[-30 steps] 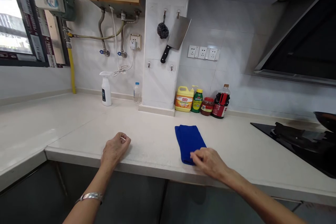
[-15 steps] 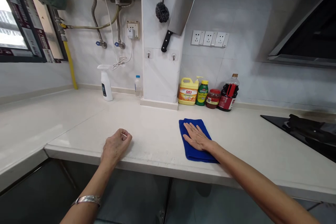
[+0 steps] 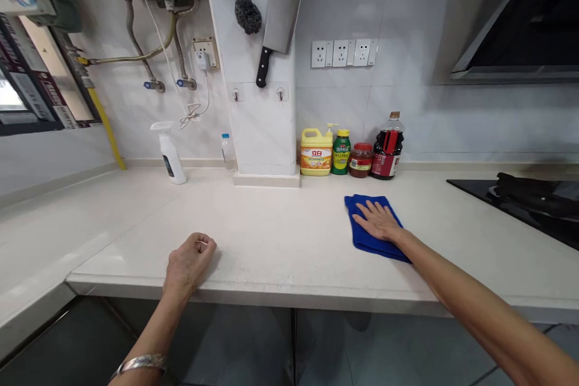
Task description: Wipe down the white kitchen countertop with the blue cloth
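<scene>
Bottles behind right hand on cloth

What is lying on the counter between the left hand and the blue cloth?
Nothing: in the head view, only bare counter lies between the closed left hand and the blue cloth, on which the right hand lies flat.

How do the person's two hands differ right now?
The right hand lies flat, fingers spread, on the blue cloth; the left hand is curled into a loose fist on the bare counter. The right arm reaches farther out; the left stays near the counter's edge. Both rest on the counter.
</scene>
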A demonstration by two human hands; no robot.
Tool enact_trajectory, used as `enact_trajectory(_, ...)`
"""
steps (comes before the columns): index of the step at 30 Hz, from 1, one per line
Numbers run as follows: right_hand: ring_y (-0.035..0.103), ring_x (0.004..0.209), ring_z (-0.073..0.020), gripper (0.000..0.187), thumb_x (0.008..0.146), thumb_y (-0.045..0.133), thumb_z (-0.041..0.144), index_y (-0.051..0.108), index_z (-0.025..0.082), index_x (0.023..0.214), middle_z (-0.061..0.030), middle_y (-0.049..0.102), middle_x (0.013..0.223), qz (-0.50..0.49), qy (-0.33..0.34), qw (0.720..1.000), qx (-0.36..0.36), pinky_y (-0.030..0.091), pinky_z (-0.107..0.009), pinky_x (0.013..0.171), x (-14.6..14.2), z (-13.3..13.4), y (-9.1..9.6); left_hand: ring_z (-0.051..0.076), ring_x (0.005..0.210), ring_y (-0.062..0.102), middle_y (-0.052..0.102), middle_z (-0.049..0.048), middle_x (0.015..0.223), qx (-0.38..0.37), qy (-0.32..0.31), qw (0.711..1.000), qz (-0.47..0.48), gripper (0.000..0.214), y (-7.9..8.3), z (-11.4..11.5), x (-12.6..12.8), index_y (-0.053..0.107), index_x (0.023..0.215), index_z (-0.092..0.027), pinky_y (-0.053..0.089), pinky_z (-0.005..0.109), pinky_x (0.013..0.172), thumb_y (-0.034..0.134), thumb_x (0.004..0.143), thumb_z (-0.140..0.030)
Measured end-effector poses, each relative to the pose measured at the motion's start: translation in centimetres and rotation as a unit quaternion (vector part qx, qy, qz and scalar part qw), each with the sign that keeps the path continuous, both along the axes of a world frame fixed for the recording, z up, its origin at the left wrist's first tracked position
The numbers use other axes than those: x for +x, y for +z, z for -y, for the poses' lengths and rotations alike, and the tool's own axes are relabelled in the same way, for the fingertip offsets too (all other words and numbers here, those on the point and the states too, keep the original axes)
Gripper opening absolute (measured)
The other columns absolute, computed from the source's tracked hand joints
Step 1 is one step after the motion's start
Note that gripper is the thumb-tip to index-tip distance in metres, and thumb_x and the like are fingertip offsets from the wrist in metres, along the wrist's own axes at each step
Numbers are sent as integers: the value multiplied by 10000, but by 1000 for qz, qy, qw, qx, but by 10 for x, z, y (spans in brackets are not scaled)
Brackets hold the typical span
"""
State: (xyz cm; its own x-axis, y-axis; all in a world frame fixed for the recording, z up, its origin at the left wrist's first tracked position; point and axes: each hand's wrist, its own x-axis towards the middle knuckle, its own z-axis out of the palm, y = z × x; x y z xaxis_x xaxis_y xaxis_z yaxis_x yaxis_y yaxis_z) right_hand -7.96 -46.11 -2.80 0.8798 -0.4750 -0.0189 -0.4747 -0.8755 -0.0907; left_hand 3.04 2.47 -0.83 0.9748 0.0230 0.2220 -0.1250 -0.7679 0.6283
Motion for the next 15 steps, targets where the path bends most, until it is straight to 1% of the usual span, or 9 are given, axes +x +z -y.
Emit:
enact_trajectory(3, 118, 1577, -345, 767, 958, 146, 688, 215, 299, 1615, -63, 134, 1720, 1, -60, 998, -16, 67, -625, 1260, -36, 50, -9, 235, 749, 607, 655, 7, 719, 5, 3, 1000, 9, 227, -2, -1, 2, 573, 883, -259, 392, 313, 684, 470, 822, -452)
enact_trajectory(5, 132, 1572, -363, 770, 946, 145, 695, 225, 317, 1611, -49, 148, 1718, 5, -97, 995, -26, 63, -665, 1246, -64, 85, -16, 236, 757, 611, 663, 9, 740, 6, 2, 1000, 16, 229, -4, -2, 4, 577, 886, -261, 392, 311, 684, 475, 818, -455)
enact_trajectory(7, 133, 1569, -378, 793, 927, 154, 712, 229, 317, 1611, -43, 152, 1718, 3, -139, 990, -27, 73, -668, 1245, -94, 119, -24, 236, 774, 616, 672, 7, 767, 4, 2, 1000, 16, 234, -5, -3, 6, 580, 893, -266, 395, 309, 690, 481, 816, -463)
enact_trajectory(9, 113, 1572, -378, 835, 904, 151, 733, 206, 304, 1618, -53, 130, 1720, 0, -174, 985, -21, 86, -670, 1244, -121, 147, -31, 237, 788, 618, 679, 5, 787, 1, 1, 1000, 8, 238, -5, -3, 7, 582, 904, -271, 397, 310, 695, 484, 815, -470)
enact_trajectory(12, 119, 1570, -385, 870, 881, 147, 742, 196, 288, 1621, -59, 121, 1720, 3, -197, 980, -21, 101, -668, 1240, -148, 171, -40, 243, 786, 617, 682, 10, 796, 1, -2, 1000, 5, 247, -3, -1, 5, 587, 920, -272, 394, 316, 691, 479, 813, -467)
enact_trajectory(13, 136, 1566, -386, 864, 883, 143, 731, 211, 283, 1619, -64, 132, 1718, 5, -197, 980, -25, 114, -659, 1238, -153, 174, -43, 247, 786, 617, 684, 14, 801, 1, -3, 1000, 5, 253, -2, 0, 3, 590, 928, -272, 393, 320, 688, 477, 812, -467)
enact_trajectory(15, 217, 1548, -379, 838, 895, 126, 703, 286, 280, 1601, -100, 200, 1702, 24, -200, 978, -55, 172, -632, 1218, -156, 174, -47, 257, 796, 619, 689, 24, 824, 3, -5, 1000, -2, 270, 1, 2, -1, 598, 943, -272, 391, 327, 683, 473, 813, -474)
